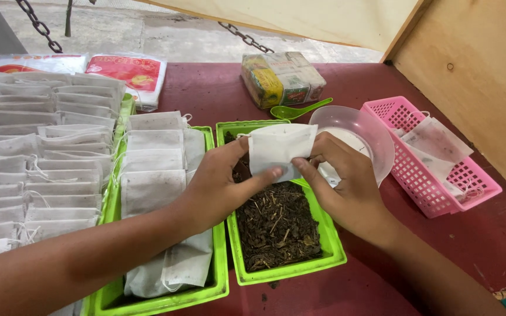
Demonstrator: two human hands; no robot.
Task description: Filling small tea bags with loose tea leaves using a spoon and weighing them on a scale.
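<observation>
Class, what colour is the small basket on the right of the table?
Pink, with a lattice wall: the basket shows best in the head view.

A pink basket sits at the right of the dark red surface, with a few small white bags lying in it. Behind the basket and to its left lies a green plastic spoon, and just behind the spoon a wrapped block of small packets. Far to the left of the basket, red and white pouches lie at the back edge. Chains hang behind the surface.
</observation>
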